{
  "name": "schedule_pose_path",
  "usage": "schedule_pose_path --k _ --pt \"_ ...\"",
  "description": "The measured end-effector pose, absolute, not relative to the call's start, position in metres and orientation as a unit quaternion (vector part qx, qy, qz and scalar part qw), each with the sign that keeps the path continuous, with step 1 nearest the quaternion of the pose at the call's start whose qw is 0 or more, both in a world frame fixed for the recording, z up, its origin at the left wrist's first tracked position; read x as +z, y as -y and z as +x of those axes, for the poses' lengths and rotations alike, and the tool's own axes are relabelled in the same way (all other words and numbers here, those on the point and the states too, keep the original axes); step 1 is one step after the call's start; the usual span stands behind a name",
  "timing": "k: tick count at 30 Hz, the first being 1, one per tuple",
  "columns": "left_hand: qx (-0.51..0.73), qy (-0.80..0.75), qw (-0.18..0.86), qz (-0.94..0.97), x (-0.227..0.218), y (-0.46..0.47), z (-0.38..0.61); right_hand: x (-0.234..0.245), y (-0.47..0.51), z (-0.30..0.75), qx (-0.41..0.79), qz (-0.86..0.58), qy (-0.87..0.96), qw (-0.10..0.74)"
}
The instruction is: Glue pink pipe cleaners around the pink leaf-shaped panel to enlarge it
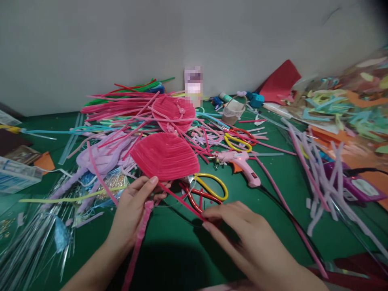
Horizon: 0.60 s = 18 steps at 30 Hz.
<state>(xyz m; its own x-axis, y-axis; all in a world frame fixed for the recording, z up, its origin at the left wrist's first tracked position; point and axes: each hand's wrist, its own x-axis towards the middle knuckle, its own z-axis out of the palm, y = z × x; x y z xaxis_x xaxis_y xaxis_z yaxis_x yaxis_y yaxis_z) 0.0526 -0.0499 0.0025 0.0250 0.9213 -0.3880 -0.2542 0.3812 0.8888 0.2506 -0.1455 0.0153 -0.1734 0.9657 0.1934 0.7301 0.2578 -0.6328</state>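
My left hand (133,210) pinches the lower edge of a pink fan-shaped piece made of pipe cleaners (165,157), held just above the green table (273,190). A pink pipe cleaner (178,199) runs from that piece down to my right hand (242,234), whose fingertips are closed on its free end. Another pink pipe cleaner (138,242) hangs down past my left wrist. A second pink fan piece (172,112) lies farther back on the pile.
A heap of pink, green and lilac pipe cleaners (115,117) covers the middle. Yellow-handled scissors (212,186), red-handled scissors (194,200) and a pink glue gun (239,161) lie near my hands. Foam scraps (342,109) sit right, cellophane (33,230) left.
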Motion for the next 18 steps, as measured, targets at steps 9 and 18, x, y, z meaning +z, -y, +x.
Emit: schedule_pose_path --k 9,18 --pt "0.444 -0.546 0.622 0.344 0.003 0.053 0.051 0.030 0.129 0.277 0.085 -0.531 0.791 0.292" --pt "0.428 -0.515 0.648 0.364 0.003 0.053 0.052 0.038 0.117 0.293 0.029 -0.512 0.807 0.292"
